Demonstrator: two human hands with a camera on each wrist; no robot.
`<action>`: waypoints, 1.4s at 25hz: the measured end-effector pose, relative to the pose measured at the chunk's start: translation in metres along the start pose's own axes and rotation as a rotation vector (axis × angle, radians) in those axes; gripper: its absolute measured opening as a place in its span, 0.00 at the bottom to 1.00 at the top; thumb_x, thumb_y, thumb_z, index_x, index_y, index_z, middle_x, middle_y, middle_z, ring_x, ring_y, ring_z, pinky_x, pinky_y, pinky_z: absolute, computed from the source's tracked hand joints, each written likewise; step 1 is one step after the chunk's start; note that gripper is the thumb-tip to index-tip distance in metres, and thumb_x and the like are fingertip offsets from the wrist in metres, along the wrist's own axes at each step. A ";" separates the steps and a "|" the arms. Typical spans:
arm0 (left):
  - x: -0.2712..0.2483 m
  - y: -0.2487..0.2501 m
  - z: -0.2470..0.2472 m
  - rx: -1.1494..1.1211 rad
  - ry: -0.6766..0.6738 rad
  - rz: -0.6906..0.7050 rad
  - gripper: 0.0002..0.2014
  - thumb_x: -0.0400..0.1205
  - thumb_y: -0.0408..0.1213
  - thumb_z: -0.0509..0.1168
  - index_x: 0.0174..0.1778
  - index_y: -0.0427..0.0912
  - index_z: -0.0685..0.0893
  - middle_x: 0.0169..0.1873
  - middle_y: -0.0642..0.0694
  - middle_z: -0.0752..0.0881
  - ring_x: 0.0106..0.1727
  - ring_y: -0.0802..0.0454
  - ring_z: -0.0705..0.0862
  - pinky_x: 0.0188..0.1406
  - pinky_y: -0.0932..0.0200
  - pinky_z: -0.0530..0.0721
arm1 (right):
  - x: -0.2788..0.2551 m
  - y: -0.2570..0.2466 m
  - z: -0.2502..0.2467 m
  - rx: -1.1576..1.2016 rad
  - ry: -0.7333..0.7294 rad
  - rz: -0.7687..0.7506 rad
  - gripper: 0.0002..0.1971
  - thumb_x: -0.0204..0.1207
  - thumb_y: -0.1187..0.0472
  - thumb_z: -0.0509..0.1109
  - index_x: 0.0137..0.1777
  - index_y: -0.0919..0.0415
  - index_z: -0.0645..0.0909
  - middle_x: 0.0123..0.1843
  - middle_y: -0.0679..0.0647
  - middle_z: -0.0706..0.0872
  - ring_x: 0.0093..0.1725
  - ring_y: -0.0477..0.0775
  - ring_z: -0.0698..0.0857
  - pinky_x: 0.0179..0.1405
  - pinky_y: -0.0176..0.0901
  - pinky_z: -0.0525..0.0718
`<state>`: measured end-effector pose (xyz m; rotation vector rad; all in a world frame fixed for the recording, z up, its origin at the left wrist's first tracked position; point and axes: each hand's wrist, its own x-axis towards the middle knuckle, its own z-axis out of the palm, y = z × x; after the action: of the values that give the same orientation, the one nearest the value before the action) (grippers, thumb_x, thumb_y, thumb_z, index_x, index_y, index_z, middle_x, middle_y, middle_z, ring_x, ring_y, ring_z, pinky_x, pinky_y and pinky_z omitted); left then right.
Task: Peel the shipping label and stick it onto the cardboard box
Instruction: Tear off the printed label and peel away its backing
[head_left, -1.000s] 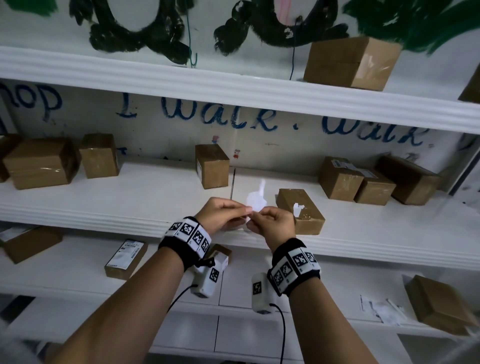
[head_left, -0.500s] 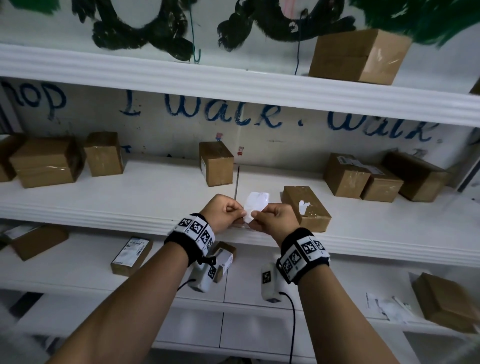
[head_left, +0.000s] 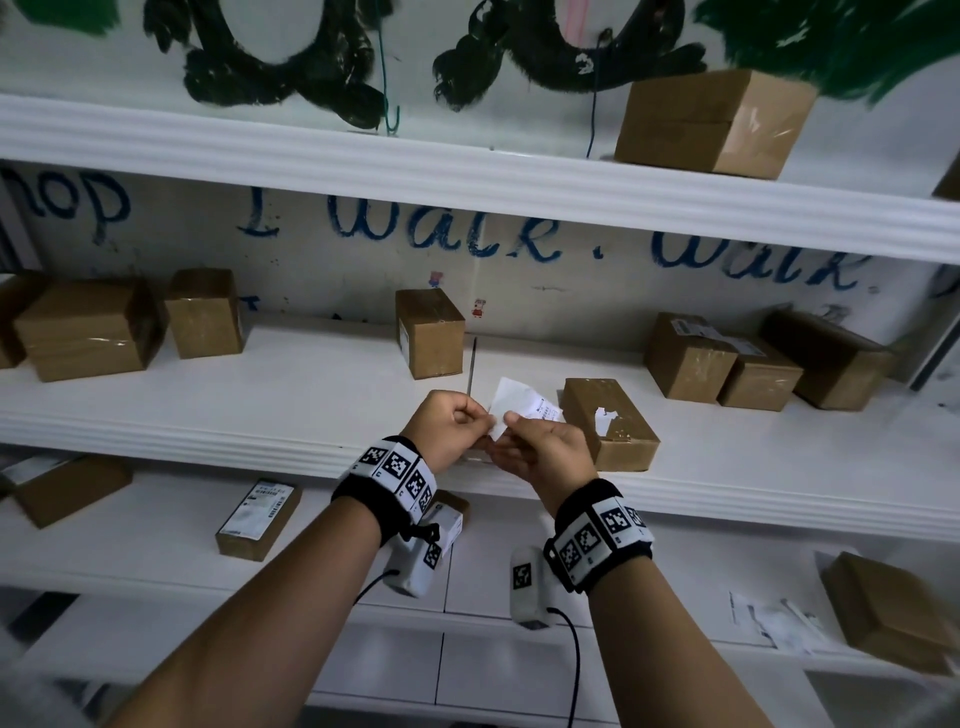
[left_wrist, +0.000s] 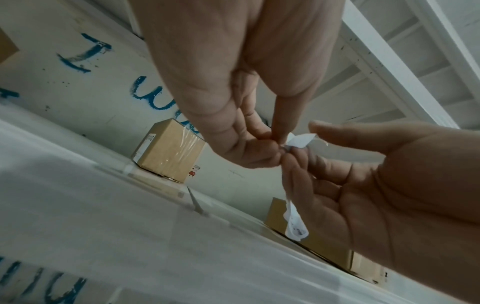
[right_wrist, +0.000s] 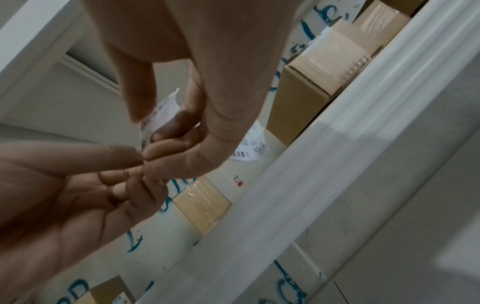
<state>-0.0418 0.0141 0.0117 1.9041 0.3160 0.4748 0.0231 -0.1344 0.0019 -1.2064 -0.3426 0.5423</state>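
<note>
Both hands hold a white shipping label (head_left: 522, 402) in the air, in front of the middle shelf's edge. My left hand (head_left: 480, 415) pinches its left corner between thumb and forefinger. My right hand (head_left: 511, 423) pinches the same edge right beside it. In the left wrist view a small flap (left_wrist: 302, 139) curls away from the hanging sheet (left_wrist: 294, 222). The right wrist view shows print and a barcode on the label (right_wrist: 249, 149). Just right of my hands a cardboard box (head_left: 608, 423) lies on the shelf, with a torn white scrap on its top.
The white middle shelf (head_left: 260, 395) carries several more brown boxes, one upright at centre (head_left: 430, 332) and a cluster at right (head_left: 727, 364). The lower shelf holds a labelled box (head_left: 258, 517), loose papers (head_left: 774, 618) and another box (head_left: 883, 613). One box (head_left: 711, 122) sits on the top shelf.
The label has turned and now leans to the right with its printed side showing. Both hands keep pinching it at the same spot by the shelf edge.
</note>
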 end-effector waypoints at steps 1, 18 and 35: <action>0.001 -0.001 -0.001 0.011 0.011 -0.005 0.07 0.78 0.35 0.72 0.42 0.33 0.88 0.36 0.32 0.92 0.39 0.37 0.93 0.43 0.46 0.90 | -0.001 0.001 0.000 -0.001 -0.008 -0.007 0.13 0.78 0.61 0.76 0.39 0.73 0.84 0.34 0.67 0.89 0.43 0.68 0.92 0.50 0.54 0.92; -0.005 -0.004 -0.017 -0.025 -0.022 -0.024 0.13 0.78 0.28 0.73 0.49 0.39 0.74 0.38 0.38 0.92 0.40 0.44 0.90 0.49 0.50 0.88 | 0.005 0.001 -0.002 -0.429 0.045 -0.147 0.06 0.74 0.74 0.77 0.39 0.67 0.83 0.29 0.58 0.87 0.29 0.54 0.89 0.33 0.41 0.89; -0.007 -0.013 -0.029 -0.081 -0.085 0.056 0.15 0.81 0.44 0.68 0.30 0.43 0.81 0.26 0.48 0.80 0.31 0.51 0.80 0.33 0.61 0.78 | -0.011 0.009 0.024 -0.414 -0.045 -0.157 0.16 0.73 0.83 0.70 0.59 0.71 0.84 0.46 0.68 0.92 0.51 0.73 0.92 0.57 0.59 0.90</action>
<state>-0.0617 0.0395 0.0082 1.8520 0.1857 0.4362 -0.0001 -0.1194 0.0013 -1.5512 -0.6039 0.3715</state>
